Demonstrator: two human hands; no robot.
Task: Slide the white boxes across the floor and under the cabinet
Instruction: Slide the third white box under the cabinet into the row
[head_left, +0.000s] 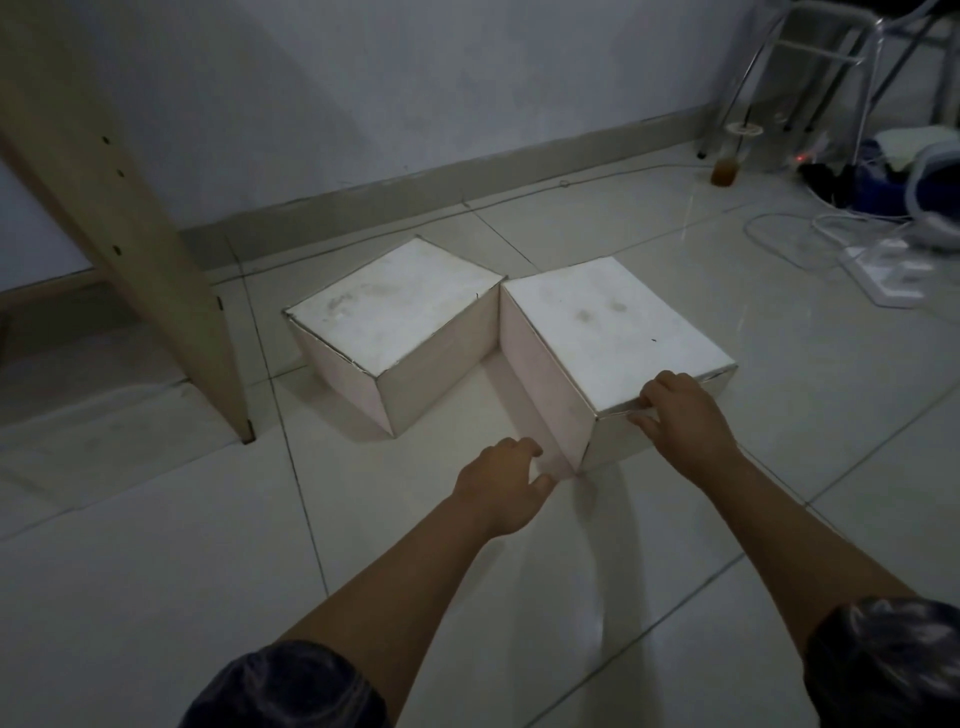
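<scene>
White boxes were on the tiled floor, and the nearer box serves as landmark here. Closest to the camera, the left hand lay with fingers loosely spread against the low near corner of this box, on its left wall, not closed around anything. The right hand rested on the near top edge, fingers curled over the lid's rim and thumb below it on the front wall; it pressed on the box but did not enclose it. Just beyond and to the left of the nearer box stood the second box, touching it at one far corner. Further left of both was the cabinet leg, a pale wooden panel, with open space behind it. Far to the right of the landmark lay cables and a power strip.

The boxes looked like thin cardboard, probably light and easy to dent. I judge they would slide easily on smooth tile. A low push on the walls near the corners, where cardboard is stiffest, seemed better than pressing on the lid.
</scene>
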